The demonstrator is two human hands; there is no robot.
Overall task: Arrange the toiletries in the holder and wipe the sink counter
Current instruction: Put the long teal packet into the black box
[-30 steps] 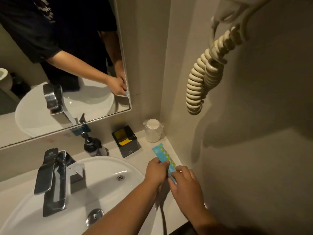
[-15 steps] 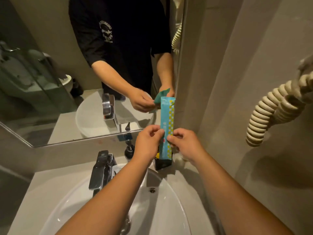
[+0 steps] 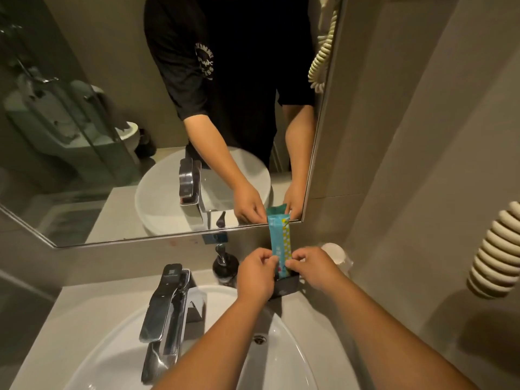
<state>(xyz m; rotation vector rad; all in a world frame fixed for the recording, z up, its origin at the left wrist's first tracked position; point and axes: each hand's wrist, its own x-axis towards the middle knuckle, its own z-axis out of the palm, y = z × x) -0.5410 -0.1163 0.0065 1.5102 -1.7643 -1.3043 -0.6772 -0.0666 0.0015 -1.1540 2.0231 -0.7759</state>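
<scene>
A long blue packet [image 3: 279, 238] with a yellow dotted strip stands upright, its lower end inside the black square holder [image 3: 286, 286] on the counter behind the basin. My left hand [image 3: 255, 274] pinches the packet's left side and my right hand [image 3: 312, 268] pinches its right side, just above the holder's rim. The holder's inside is hidden by my fingers.
A black pump bottle [image 3: 224, 265] stands left of the holder and a wrapped white cup [image 3: 336, 254] right of it. The chrome tap [image 3: 168, 308] rises over the white basin [image 3: 284, 350]. The mirror [image 3: 140, 122] backs the counter; a coiled hair-dryer cord [image 3: 498, 249] hangs on the right wall.
The packet went from lying on the counter at the right, to being lifted upright in both hands, to standing with its lower end in the black holder.
</scene>
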